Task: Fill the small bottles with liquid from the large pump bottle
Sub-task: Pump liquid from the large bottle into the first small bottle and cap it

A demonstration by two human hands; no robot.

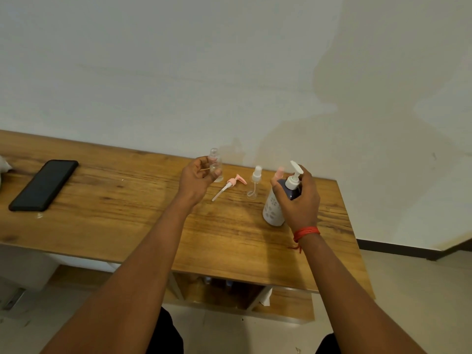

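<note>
My left hand [196, 178] holds a small clear uncapped bottle [215, 162] upright above the wooden table [122, 213]. My right hand [298, 200] grips the neck of the large dark-blue and white pump bottle [274, 208], which stands on the table with its white pump head [296, 172] pointing up and left. A pink pump cap with its white tube [229, 186] lies loose on the table between the hands. A second small clear bottle with a white spray top [254, 183] stands beside the large bottle.
A black phone [43, 185] lies on the table at the left. A white object [3, 164] sits at the far left edge. The table backs onto a white wall. A lower shelf [229, 292] shows under the tabletop. A red thread circles my right wrist.
</note>
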